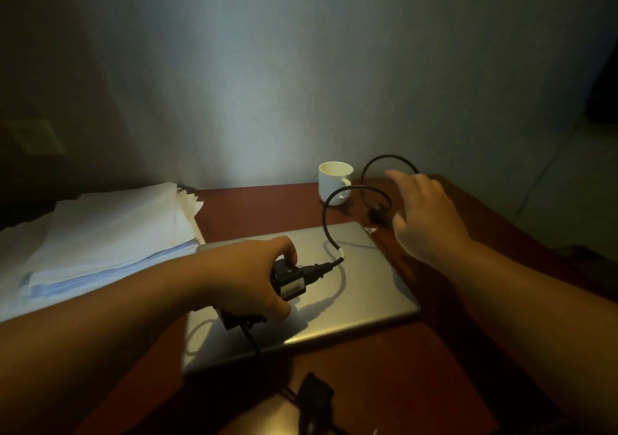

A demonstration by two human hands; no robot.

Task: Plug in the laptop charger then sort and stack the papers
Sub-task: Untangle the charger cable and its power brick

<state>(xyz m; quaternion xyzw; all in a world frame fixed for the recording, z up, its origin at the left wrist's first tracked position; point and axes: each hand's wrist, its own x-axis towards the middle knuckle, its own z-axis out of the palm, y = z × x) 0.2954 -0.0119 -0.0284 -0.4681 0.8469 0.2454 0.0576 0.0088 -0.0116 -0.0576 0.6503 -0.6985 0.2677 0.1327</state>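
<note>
A closed silver laptop (361, 287) lies on the reddish-brown table (254, 207). My left hand (247, 277) grips the black charger brick (289, 281) on top of the lid. The brick's black cable (326, 217) loops up and to the right, ending in a dark plug (376, 212) on the table past the laptop's far right corner. My right hand (424, 214) hovers over that plug with fingers spread and holds nothing. A loose pile of white papers (110, 234) sits to the left of the laptop.
A white mug (334, 182) stands at the back of the table near the wall. A wall socket plate (35, 137) is dimly visible at far left. Another black cable part (314, 391) lies by the table's near edge. The room is dim.
</note>
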